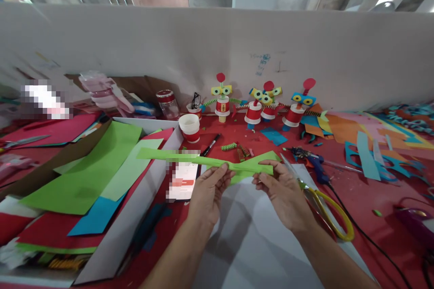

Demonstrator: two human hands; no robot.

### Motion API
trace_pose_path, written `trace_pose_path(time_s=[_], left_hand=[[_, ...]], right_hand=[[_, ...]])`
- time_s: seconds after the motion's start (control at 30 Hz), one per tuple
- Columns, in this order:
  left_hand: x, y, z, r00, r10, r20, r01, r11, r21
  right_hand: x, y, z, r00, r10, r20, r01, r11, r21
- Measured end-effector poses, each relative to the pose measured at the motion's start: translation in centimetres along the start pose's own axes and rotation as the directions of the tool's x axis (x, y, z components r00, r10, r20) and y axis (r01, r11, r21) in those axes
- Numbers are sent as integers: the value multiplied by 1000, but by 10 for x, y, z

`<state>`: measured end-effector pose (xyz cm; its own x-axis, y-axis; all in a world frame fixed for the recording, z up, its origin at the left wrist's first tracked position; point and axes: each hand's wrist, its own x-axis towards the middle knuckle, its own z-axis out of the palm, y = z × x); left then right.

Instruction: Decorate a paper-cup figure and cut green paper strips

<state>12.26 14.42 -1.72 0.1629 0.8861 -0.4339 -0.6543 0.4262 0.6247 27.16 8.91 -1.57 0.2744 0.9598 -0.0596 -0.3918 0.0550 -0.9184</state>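
A long green paper strip (pixel 176 157) stretches across in front of me, held at its right part by both hands. My left hand (pixel 208 192) pinches it near the middle. My right hand (pixel 283 192) pinches its right end. The strip's left end reaches out over a white box edge (pixel 159 162). A second green piece (pixel 259 158) lies just behind the hands. Below the hands lies a white sheet (pixel 251 235).
Yellow-handled scissors (pixel 325 207) and a blue glue gun (pixel 313 162) with a black cord lie to the right. Several paper-cup robot figures (pixel 257 108) stand by the wall. A red-and-white cup (pixel 190 127), a marker (pixel 210 144) and coloured sheets (pixel 84 176) sit left.
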Motion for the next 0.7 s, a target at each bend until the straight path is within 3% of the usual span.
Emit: trace_pose_path(time_s=[0.1,0.23,0.33,0.47,0.7], left_hand=[[-5,-11,3,999,-39,38,40,999,-19],[-12,-23,6,986,-74,149,72,997,18],[-11,-20,5,994,-76,78,75,997,13],[-7,-9,4,998,-56,16,56,998,-29],[-11,-21,5,990,-122,67,125,991,-45]], right_hand=[[-6,9,10,999,10,31,-11,1000,15],[-9,14,15,999,-42,-20,37,984,-177],[-5,11,9,995,-27,-100,4,974,-224],[-1,8,3,984,-49,-170,26,990,-138],[-9,17,10,997,35,-64,-43,991,-124]])
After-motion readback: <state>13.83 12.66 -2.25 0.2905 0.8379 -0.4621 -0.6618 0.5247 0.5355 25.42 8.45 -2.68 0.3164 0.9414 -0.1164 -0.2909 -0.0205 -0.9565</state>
